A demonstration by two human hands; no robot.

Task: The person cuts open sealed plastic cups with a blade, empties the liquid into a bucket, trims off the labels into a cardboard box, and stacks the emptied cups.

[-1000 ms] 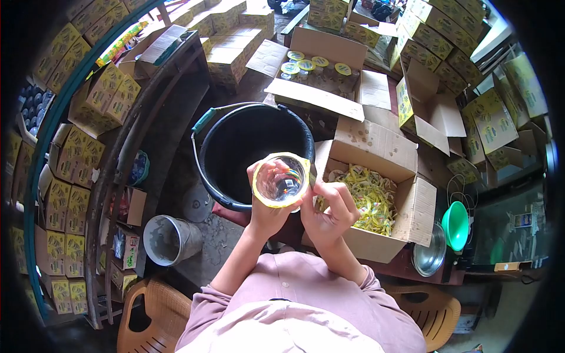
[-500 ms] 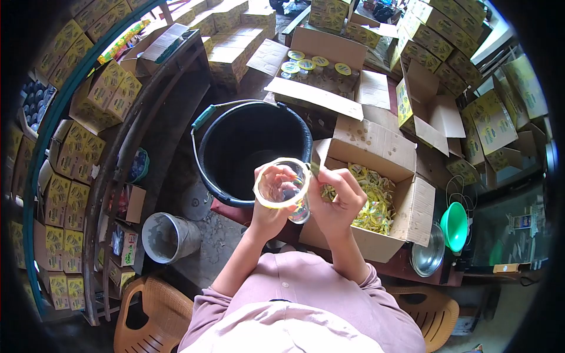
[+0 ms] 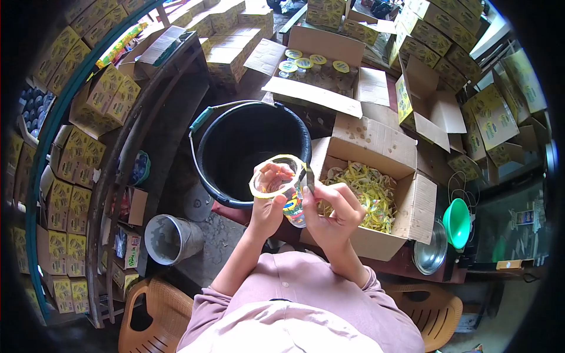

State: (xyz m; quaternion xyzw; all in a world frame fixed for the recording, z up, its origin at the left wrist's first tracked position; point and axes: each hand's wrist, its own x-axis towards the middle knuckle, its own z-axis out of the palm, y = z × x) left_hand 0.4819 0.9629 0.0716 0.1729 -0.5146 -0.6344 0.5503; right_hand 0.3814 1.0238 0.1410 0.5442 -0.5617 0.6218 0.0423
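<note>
A clear plastic cup point(image 3: 293, 209) with a printed label and a yellow rim tilts in front of my chest. My left hand point(image 3: 268, 213) is wrapped round its side, with fingertips showing through the cup. My right hand point(image 3: 334, 213) pinches a small dark blade point(image 3: 309, 176) against the right side of the yellow rim. Behind the cup stands a large black bucket point(image 3: 220, 159). To the right, a cardboard box point(image 3: 355, 240) holds a heap of yellow strips point(image 3: 376, 197).
An open carton point(image 3: 323, 94) with yellow-lidded cups lies beyond the bucket. A grey pail point(image 3: 170, 240) stands at the left, a green bowl point(image 3: 457, 223) and a metal basin point(image 3: 430, 253) at the right. Stacked printed boxes point(image 3: 62, 212) line the left side.
The cup has turned and tilted in my left hand, so its coloured label now shows. My right hand has stayed close beside the rim with the blade.
</note>
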